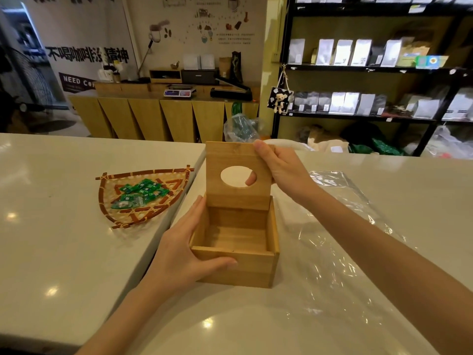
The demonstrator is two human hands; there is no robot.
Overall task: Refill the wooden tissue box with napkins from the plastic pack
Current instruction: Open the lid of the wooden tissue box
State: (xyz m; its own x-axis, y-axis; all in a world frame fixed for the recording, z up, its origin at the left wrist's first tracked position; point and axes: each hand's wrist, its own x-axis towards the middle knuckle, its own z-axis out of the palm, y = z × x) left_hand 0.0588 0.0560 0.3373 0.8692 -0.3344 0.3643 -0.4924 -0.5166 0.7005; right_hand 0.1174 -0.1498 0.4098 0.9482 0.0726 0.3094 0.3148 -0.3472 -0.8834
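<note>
the wooden tissue box point(234, 267) sits on the pale counter point(51, 239) near the middle of the view, its inside bare down to the wooden floor. its lid point(238, 155), a flat board with a round hole, stands upright at the far edge of the box. the left hand point(184, 254) holds the box at its near left corner, fingers lying straight along the left wall and the thumb pressed across the front face. the right hand point(279, 170) grips the lid at its upper right corner, thumb on the front near the top edge and fingers curled behind, one fingertip showing through the hole. a clear plastic pack point(343, 226) lies crumpled flat on the counter to the right of the box, under the right forearm; whether napkins are in it cannot be told. to the left of the box, a woven bamboo tray point(107, 201) holds green-wrapped sweets point(140, 196).
</note>
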